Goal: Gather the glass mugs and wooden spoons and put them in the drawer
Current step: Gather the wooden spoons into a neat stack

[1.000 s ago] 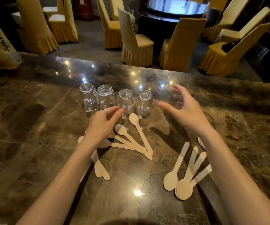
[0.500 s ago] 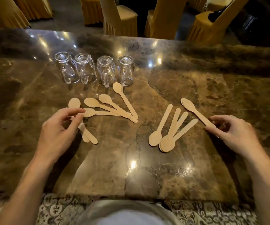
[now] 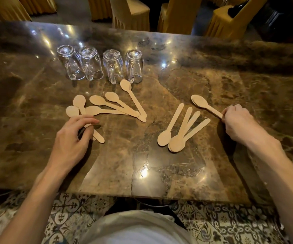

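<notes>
The right hand (image 3: 237, 120) has closed its fingertips on the handle end of the lone wooden spoon (image 3: 206, 106) at the right of the bench (image 3: 36, 95); half a second ago those fingers were only arriving at that handle, so the pinch is new, though the spoon's bowl looks to be still lying on the stone. The left hand (image 3: 73, 136) has moved in over the handles of the two spoons at the left edge (image 3: 78, 107), fingers curled down onto them where before they hovered just short; whether it truly grips them I cannot tell. Between the hands, a fan of four spoons (image 3: 117, 106) and a second cluster of spoons (image 3: 181, 131) lie untouched, and the four glass mugs (image 3: 100, 65) stand upside down in a row beyond, handles toward the person. No drawer is in view. Gathering, I judge, has only begun with the outermost spoons.
</notes>
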A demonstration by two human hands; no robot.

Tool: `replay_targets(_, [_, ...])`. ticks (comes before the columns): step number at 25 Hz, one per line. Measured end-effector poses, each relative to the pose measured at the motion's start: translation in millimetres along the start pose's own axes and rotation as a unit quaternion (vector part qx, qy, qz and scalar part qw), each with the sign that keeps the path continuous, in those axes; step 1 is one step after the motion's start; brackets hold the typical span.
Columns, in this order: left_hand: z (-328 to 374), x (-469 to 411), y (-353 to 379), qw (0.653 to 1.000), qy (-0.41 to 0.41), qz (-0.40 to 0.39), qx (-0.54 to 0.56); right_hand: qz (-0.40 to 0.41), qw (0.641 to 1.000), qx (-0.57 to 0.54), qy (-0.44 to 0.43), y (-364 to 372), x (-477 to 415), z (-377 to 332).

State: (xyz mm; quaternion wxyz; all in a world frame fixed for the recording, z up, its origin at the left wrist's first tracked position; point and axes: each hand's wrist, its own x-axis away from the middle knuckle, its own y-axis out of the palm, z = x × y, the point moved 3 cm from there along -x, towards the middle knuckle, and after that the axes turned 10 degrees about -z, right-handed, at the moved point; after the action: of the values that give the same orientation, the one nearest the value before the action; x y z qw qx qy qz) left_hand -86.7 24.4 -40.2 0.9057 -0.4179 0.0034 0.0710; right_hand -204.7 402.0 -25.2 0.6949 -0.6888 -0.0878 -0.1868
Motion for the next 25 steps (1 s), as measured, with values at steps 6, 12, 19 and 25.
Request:
replay_targets(6, [-13,-9,-17,0.985,0.070,-0.112,-0.113,-0.021,0.997,-0.071,-0.032,-7,0,0])
replay_targets(12, [-16,-33,-16,0.957,0.150,-0.162,-0.186,-0.001,0.987,-0.106,-0.118,-7,2,-1])
replay_targets(19, [2,-60,0,0.939,0.215,-0.163,-0.213,0.041,0.995,-0.048,-0.082,-1,0,-10])
replay_targets(25, [24,-67,23,0.902,0.281,-0.188,-0.269,-0.001,0.989,-0.111,-0.095,-13,-4,-10])
